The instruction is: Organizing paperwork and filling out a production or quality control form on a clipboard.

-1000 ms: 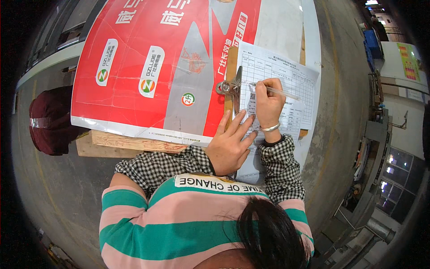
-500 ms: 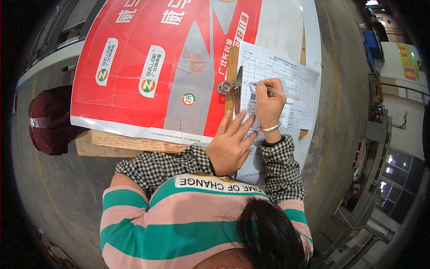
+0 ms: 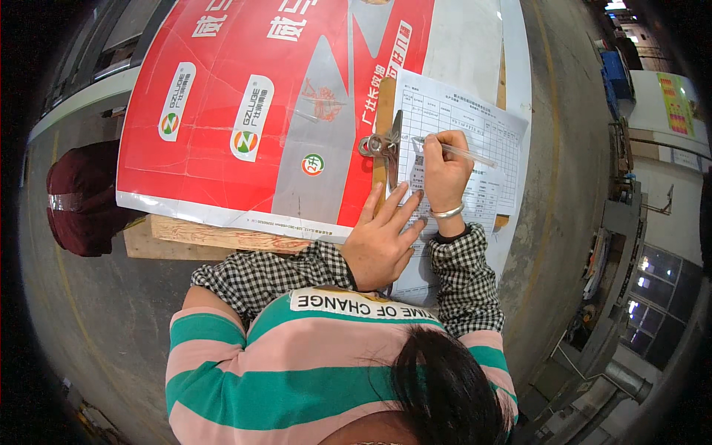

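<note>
My right hand point(image 3: 446, 169) is closed around a clear-barrelled pen point(image 3: 475, 156), its tip at the left part of a printed form point(image 3: 460, 111) with a ruled table. The form lies on a wooden clipboard point(image 3: 383, 111), under its metal clip point(image 3: 382, 144). My left hand point(image 3: 380, 241) rests flat with fingers spread, across the clipboard's lower left edge and the papers. A smaller printed slip point(image 3: 478, 196) lies over the form, partly hidden by my right hand. Both forearms wear black-and-white checked sleeve covers.
Large red and grey printed sheets point(image 3: 215, 96) lie stacked to the left of the clipboard, above a wooden pallet point(image 3: 222, 236). A dark maroon cloth-covered object point(image 3: 85, 196) stands on the far left. Machinery point(image 3: 612, 274) lines the right side beyond the grey floor point(image 3: 545, 185).
Fresh handwriting shows in the form's left column, near the clip. My right hand with the pen has barely shifted, and the left hand stays in place.
</note>
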`<act>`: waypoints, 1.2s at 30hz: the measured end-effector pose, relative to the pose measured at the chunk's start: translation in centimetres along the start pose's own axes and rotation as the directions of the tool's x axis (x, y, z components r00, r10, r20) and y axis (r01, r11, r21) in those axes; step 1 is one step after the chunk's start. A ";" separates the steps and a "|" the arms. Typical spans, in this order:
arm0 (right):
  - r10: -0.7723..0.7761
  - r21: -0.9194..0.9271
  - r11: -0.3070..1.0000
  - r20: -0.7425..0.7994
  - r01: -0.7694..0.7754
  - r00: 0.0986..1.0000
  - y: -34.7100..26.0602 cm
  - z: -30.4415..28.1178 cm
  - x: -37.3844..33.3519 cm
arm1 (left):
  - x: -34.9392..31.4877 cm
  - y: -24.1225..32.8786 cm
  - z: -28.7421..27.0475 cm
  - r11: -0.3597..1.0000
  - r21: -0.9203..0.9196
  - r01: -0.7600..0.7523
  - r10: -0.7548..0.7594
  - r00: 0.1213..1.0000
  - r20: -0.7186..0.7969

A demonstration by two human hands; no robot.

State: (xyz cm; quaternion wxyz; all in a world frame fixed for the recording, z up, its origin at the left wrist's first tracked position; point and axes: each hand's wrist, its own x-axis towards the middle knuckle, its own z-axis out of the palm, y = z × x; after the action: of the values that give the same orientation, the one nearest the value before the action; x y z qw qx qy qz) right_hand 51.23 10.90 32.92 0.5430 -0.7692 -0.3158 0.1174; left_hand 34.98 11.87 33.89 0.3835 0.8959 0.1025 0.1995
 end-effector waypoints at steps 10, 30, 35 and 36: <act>-0.022 -0.023 1.000 -0.017 0.022 1.000 0.4 0.1 0.1 | 0.1 0.0 -0.1 1.000 0.005 0.000 0.000 1.000 0.004; -0.011 -0.030 1.000 0.001 0.011 1.000 0.3 0.0 0.0 | 0.0 0.0 0.0 1.000 -0.002 0.001 -0.001 1.000 -0.003; 0.000 -0.045 0.999 -0.013 0.000 1.000 0.2 0.0 0.0 | 0.0 -0.1 0.1 1.000 0.003 0.003 -0.003 1.000 -0.011; 0.000 -0.045 0.999 -0.013 -0.001 1.000 0.1 0.0 0.0 | 0.0 -0.1 0.0 1.000 0.003 0.003 -0.003 1.000 -0.004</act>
State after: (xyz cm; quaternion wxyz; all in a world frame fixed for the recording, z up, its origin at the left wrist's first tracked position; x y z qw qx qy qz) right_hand 51.27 10.94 32.84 0.5276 -0.7821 -0.3144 0.1053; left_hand 34.96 11.90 33.82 0.3820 0.8960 0.1048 0.2008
